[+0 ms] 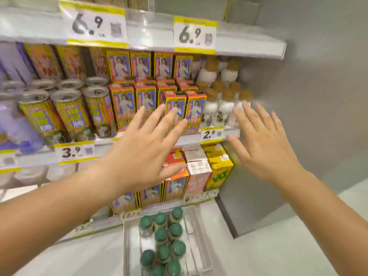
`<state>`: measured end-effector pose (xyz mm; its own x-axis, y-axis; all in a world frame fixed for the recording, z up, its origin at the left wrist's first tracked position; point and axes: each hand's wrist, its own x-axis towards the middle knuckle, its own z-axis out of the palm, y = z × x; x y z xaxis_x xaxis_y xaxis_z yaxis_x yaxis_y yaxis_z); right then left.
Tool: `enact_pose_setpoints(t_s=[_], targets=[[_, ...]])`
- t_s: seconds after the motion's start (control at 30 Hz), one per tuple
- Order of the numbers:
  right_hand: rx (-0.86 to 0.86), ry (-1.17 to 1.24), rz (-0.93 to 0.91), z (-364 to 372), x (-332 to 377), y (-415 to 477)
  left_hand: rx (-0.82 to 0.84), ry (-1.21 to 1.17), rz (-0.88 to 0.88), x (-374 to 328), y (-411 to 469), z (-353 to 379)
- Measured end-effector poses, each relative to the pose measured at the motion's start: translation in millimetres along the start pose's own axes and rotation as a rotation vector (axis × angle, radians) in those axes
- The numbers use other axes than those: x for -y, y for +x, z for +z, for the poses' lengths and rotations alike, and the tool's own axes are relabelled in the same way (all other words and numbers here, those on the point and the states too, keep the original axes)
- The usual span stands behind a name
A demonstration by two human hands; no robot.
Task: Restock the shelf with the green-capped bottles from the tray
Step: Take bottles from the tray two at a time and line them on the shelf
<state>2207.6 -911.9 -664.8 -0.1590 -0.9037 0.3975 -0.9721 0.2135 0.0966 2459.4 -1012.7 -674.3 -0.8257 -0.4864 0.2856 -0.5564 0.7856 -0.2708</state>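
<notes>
Several green-capped bottles [162,236] stand in a clear tray [201,242] on the floor at the bottom centre. Both my hands are raised in front of the shelf [231,132], fingers spread and holding nothing. My left hand [145,148] hovers before the yellow drink cartons [179,108]. My right hand [262,144] is just right of the white bottles with tan caps [223,108] at the shelf's right end. No green-capped bottle is seen on the shelf.
Cans [65,108] fill the left of the middle shelf. Larger cartons [199,172] stand on the shelf below. A grey wall panel [308,96] closes the shelf's right side. Price tags [195,36] hang on the shelf edges. Pale floor [278,246] surrounds the tray.
</notes>
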Motion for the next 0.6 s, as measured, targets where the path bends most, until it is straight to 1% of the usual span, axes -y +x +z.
enact_pose_setpoints(t_s=[0.1, 0.2, 0.43, 0.53, 0.6], targets=[[0.091, 0.022, -0.012, 44, 8, -36, 0.079, -0.017, -0.009, -14, -35, 50], [0.217, 0.049, -0.013, 90, 16, -73, 0.174, -0.074, -0.055, -30, -70, 98], [0.476, 0.115, -0.079, 195, 37, -155, 0.403, -0.203, -0.164, -63, -148, 199], [0.584, 0.168, -0.098, 231, 50, -179, 0.482, -0.335, -0.251, -78, -170, 233], [0.655, 0.246, -0.078, 251, 58, -186, 0.509, -0.525, -0.381, -87, -178, 255]])
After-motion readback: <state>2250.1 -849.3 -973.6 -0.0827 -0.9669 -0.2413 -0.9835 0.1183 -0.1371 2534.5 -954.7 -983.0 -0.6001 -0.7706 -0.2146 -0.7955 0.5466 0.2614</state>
